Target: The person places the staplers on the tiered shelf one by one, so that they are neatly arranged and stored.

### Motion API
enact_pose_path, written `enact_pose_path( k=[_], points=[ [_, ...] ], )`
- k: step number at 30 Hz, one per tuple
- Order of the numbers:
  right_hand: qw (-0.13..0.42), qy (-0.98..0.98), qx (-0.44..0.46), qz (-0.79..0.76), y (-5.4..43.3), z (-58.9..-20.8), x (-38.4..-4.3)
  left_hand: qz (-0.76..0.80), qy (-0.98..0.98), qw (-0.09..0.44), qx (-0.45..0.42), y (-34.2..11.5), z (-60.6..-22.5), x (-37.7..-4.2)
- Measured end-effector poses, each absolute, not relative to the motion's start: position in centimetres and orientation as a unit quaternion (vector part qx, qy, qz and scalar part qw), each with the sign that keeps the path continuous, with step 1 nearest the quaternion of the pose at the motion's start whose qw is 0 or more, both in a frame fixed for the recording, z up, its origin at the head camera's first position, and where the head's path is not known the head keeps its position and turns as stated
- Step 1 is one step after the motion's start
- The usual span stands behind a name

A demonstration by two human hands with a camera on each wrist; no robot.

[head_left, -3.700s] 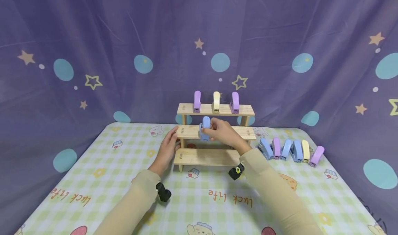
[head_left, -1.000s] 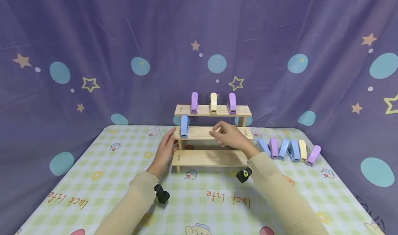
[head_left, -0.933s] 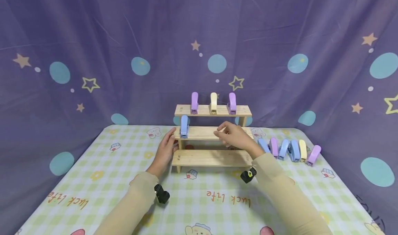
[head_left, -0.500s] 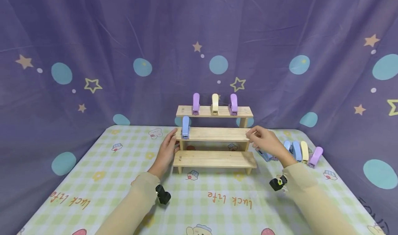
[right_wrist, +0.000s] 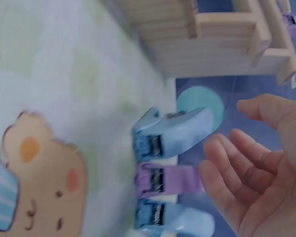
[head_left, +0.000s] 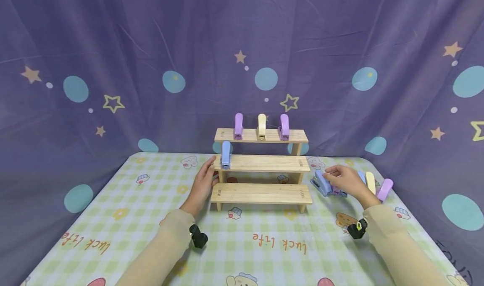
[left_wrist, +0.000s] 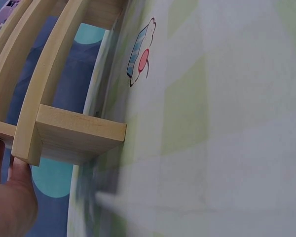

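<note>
Your right hand (head_left: 345, 180) is over the row of staplers on the worktop (head_left: 223, 244), right of the stand (head_left: 261, 192). Its fingers are loosely bent and hold nothing; the right wrist view shows a fairly wide gap between thumb and fingers. The tips are close to the row's leftmost stapler, a blue one (head_left: 321, 184); contact cannot be confirmed. Next in that row are a violet stapler (right_wrist: 172, 178) and a second blue stapler (right_wrist: 180, 218), both partly covered by your hand in the head view. Farther right are a third blue piece (head_left: 361, 176), largely hidden, a yellow one (head_left: 370, 182) and a violet one (head_left: 385, 188), the last tilted rightward.

Your left hand (head_left: 201, 187) rests against the left end of the stand, its fingers extended at the middle shelf (head_left: 268, 163) and holding no stapler. A blue unit (head_left: 225, 155) stands near that shelf's left end. The top shelf (head_left: 249, 135) carries, left to right, violet (head_left: 238, 125), yellow (head_left: 261, 126) and violet (head_left: 284, 126) staplers, spaced apart.
</note>
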State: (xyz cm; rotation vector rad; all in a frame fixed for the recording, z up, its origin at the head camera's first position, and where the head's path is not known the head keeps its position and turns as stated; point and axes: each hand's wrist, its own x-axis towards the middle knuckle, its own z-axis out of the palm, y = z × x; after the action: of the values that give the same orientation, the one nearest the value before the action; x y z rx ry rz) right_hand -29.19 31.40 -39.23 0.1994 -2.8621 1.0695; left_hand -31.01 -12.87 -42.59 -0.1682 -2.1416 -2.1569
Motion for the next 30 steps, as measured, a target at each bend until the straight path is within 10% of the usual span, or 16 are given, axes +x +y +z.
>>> enact_pose_path(
  k=[30],
  points=[
    [-0.001,-0.952,0.03,0.304,32.1,-42.9,-29.7,-0.717,-0.692,0.058,-0.065,-12.9,-42.5,-30.7]
  ],
)
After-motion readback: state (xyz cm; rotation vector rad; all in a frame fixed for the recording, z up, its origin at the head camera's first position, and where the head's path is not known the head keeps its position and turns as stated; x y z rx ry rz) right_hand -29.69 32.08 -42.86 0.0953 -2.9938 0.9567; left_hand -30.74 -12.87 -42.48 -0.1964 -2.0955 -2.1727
